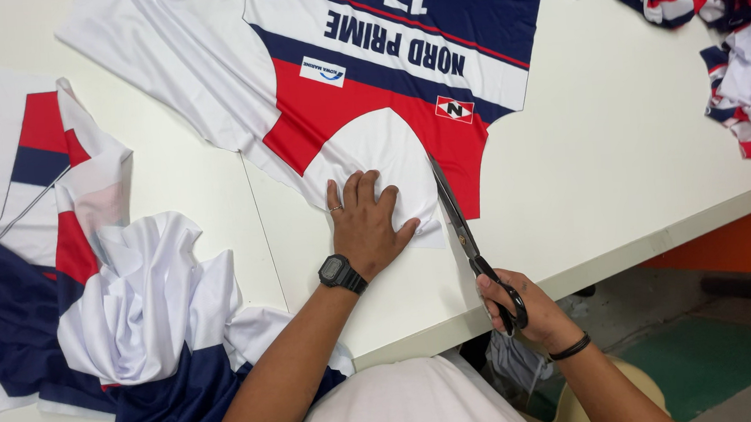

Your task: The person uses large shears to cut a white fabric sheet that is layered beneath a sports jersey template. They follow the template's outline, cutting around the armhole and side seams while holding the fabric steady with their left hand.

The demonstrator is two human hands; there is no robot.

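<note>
Scissors (468,235) at the jersey panel's (383,69) edge
I see right hand (523,311) closed through the handles (blades shut); left hand (366,225) spread flat, fingers (358,190) pressing white fabric just beside the blades.

Single head-worn view, close and steeply downward over the table (619,159) edge, perhaps slightly tilted.

Printed jersey panel (367,88) flat; scissors (460,223) alongside

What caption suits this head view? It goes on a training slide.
Left hand flat on a printed fabric panel while the right hand runs scissors along its red edge.
</note>
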